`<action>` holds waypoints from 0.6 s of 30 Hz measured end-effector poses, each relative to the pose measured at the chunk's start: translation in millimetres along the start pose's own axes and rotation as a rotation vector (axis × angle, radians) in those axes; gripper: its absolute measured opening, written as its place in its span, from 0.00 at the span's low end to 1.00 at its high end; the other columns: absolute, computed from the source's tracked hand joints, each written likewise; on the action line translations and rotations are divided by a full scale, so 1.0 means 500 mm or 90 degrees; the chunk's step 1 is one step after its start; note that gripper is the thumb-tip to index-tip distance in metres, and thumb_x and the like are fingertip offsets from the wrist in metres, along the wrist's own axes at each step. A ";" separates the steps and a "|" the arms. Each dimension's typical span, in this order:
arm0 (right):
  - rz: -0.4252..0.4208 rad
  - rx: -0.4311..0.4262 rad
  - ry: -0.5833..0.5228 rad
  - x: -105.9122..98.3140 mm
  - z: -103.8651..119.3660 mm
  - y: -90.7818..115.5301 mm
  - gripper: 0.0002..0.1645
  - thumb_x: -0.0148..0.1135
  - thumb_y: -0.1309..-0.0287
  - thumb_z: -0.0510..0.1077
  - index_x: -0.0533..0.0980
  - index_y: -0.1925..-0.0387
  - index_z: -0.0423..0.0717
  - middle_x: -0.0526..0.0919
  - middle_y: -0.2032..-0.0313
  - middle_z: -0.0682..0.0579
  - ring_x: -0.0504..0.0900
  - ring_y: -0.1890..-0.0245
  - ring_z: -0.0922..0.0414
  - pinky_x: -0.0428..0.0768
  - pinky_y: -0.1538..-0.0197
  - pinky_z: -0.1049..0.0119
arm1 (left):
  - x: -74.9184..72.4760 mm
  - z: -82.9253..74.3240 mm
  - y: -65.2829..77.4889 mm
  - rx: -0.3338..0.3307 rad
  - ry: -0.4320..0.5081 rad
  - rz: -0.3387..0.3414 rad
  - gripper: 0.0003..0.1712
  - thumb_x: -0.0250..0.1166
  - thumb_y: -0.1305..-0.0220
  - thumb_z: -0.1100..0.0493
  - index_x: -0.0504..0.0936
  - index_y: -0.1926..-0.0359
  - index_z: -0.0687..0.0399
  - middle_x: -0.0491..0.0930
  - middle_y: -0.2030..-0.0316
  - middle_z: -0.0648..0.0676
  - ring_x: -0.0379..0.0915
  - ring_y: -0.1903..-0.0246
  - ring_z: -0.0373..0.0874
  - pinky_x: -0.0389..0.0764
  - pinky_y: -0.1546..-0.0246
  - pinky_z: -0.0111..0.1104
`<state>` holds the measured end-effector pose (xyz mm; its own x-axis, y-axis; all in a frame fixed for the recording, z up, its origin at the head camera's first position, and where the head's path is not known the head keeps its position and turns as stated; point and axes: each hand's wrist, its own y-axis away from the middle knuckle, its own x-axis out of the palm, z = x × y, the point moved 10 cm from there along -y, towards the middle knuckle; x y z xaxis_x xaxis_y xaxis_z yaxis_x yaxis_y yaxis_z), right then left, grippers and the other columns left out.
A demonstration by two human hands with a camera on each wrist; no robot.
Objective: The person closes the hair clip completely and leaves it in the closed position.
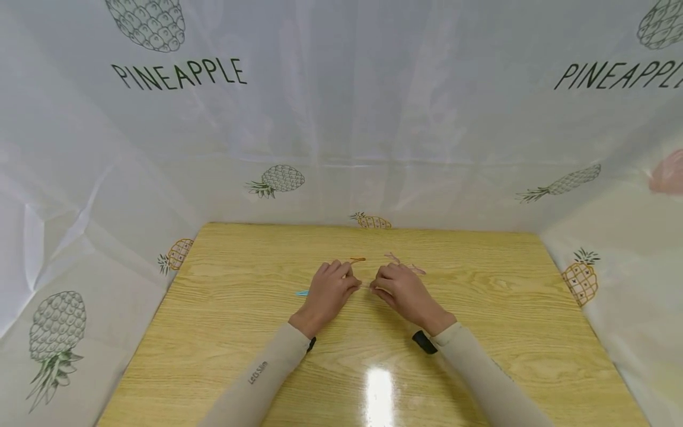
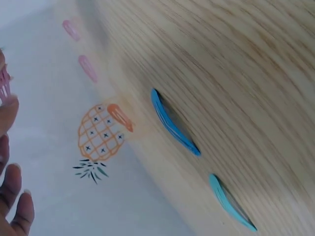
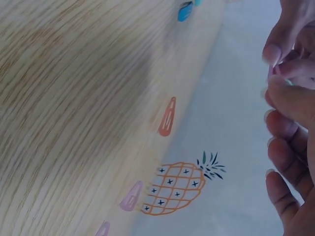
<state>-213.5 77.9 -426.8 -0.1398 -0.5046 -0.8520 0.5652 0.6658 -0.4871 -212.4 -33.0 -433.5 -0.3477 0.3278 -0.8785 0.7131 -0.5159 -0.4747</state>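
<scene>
Both hands meet over the table, fingertips close together on a small pink snap hair clip [image 2: 4, 84]. My left hand [image 1: 329, 290] pinches one end of it between thumb and finger. From the other side, my right hand [image 1: 401, 290] pinches the clip, largely covered by fingers in the right wrist view. Past the hands lies an orange hair clip [image 1: 357, 260], with two pink clips [image 1: 392, 257] to its right. Left of the left hand rest a blue clip [image 2: 171, 126] and a teal clip [image 2: 228, 204].
The wooden table [image 1: 224, 332] carries the loose clips in a spread row towards its far edge. A whitish curtain [image 1: 341, 118] printed with pineapples surrounds its back and sides. Glare shows on the tabletop between the forearms.
</scene>
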 end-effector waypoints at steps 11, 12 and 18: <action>0.005 -0.096 -0.010 0.008 0.019 0.009 0.09 0.82 0.47 0.38 0.89 0.65 0.48 0.81 0.65 0.57 0.77 0.65 0.59 0.77 0.59 0.61 | 0.000 -0.011 0.016 0.072 0.008 -0.001 0.03 0.77 0.35 0.54 0.93 0.67 0.41 0.78 0.63 0.43 0.72 0.64 0.39 0.72 0.61 0.32; 0.009 -0.099 -0.014 0.009 0.020 0.009 0.08 0.82 0.47 0.38 0.89 0.65 0.48 0.81 0.65 0.57 0.76 0.65 0.59 0.76 0.59 0.61 | -0.001 -0.010 0.016 0.070 0.017 -0.002 0.03 0.77 0.36 0.54 0.92 0.68 0.41 0.78 0.63 0.43 0.72 0.64 0.40 0.72 0.61 0.32; 0.028 -0.109 -0.048 0.018 0.023 0.010 0.08 0.82 0.47 0.38 0.88 0.65 0.48 0.81 0.65 0.58 0.76 0.65 0.59 0.75 0.58 0.61 | 0.003 0.002 0.021 0.049 0.083 0.035 0.03 0.79 0.39 0.55 0.93 0.69 0.43 0.78 0.62 0.43 0.71 0.62 0.41 0.73 0.59 0.34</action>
<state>-202.6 70.5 -434.7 -0.0534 -0.5078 -0.8598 0.4213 0.7692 -0.4805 -206.1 -38.8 -440.0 -0.2231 0.3945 -0.8914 0.6780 -0.5942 -0.4326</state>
